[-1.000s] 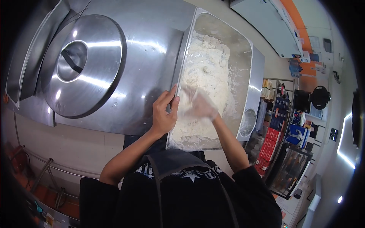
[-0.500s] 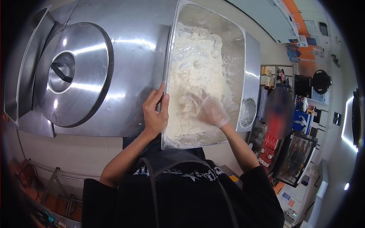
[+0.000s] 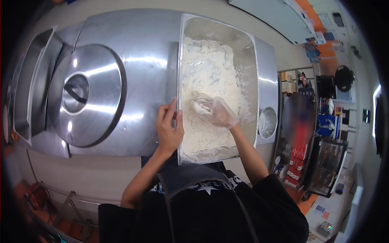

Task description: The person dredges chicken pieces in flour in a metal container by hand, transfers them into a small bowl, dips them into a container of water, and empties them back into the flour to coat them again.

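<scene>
Fingers (image 3: 202, 106) of right hand (image 3: 222, 115) in floury mix (image 3: 210, 69), grip unclear
Mix stretches away from the person; left hand (image 3: 169, 131), spread, touches pan (image 3: 248, 60)

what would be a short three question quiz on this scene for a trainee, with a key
1. Which hand is inside the tray, and what covers it?
2. Fill the gap: in this view, the handled lid lies to the ___ of the tray.
3. True or false: the left hand is sunk in the pale floury mixture.

Key:
1. The right hand; a clear glove.
2. Left.
3. False; it is at the tray's left rim.
</scene>
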`<state>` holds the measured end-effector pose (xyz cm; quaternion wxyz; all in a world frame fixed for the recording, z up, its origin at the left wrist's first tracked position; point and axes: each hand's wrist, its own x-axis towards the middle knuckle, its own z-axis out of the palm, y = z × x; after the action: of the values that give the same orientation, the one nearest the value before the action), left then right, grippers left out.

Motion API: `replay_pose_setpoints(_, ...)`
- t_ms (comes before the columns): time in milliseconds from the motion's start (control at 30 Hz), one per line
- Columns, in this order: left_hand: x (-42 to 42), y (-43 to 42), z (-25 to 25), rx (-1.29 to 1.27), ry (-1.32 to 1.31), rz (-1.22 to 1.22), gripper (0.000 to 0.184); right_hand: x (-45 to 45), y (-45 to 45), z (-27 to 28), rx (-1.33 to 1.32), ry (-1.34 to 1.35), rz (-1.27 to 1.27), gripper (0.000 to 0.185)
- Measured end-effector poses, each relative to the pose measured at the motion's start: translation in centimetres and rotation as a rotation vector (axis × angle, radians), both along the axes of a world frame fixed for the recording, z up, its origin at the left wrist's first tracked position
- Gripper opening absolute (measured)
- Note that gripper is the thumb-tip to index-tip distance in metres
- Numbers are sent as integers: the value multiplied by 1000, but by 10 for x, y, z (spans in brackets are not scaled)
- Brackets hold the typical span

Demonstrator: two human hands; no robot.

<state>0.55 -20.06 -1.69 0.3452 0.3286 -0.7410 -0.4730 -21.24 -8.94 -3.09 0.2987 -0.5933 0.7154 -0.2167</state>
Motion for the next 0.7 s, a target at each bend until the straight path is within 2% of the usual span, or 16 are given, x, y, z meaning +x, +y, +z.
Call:
replay_pose_setpoints(67, 1, 1, 18, -363, -53, 48, 53, 4, 9, 40, 200, -325, -396, 67)
replay_pose_setpoints(167, -11, 23, 64, -289, 20, -402, 68, 25, 12, 27, -461, -664, -837, 65)
replay_pose_setpoints(200, -20, 34, 72, -175, 14, -516, 74, 30, 10, 26, -606, -737, -908, 65)
replay_pose_setpoints(267, -40, 47, 69, -322, -1, -592, 70, 38, 6, 29, -763, -823, -978, 65)
replay_pose_setpoints(367, -54, 49, 60, -325, 54, -676, 55, 33, 3, 37, -837, -889, -988, 64)
replay_pose_setpoints(467, -61, 53, 55, -471, 236, -637, 45, 26, 4, 44, -881, -923, -986, 64)
replay_pose_setpoints(567, -60, 66, 61, -415, 243, -694, 47, 25, 4, 49, -913, -946, -971, 64)
replay_pose_setpoints(700, -63, 73, 60, -478, 256, -657, 46, 21, 8, 54, -930, -949, -962, 63)
